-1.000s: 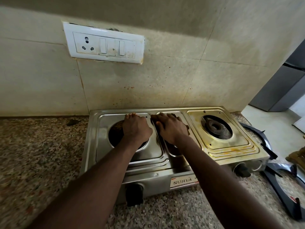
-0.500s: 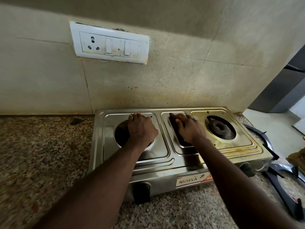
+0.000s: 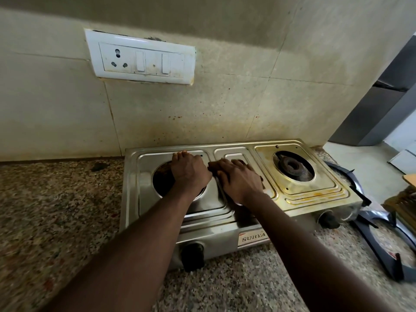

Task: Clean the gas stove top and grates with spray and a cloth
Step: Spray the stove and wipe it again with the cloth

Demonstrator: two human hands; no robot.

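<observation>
On the gas stove [image 3: 299, 199], the left hand [image 3: 190, 171] presses flat over the left burner hole [image 3: 161, 181] — the right hand [image 3: 238, 179] lies flat on the middle tray [image 3: 234, 154], fingers straight.

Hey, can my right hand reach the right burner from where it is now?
Probably yes: the right hand rests on the stove's middle panel, and the right burner sits uncovered just beside it, with nothing between them.

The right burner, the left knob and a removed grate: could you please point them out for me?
right burner [image 3: 292, 165], head view, on its dark cast ring.
left knob [image 3: 193, 255], head view, on its black front.
removed grate [image 3: 380, 253], head view, on its long black bar.
</observation>
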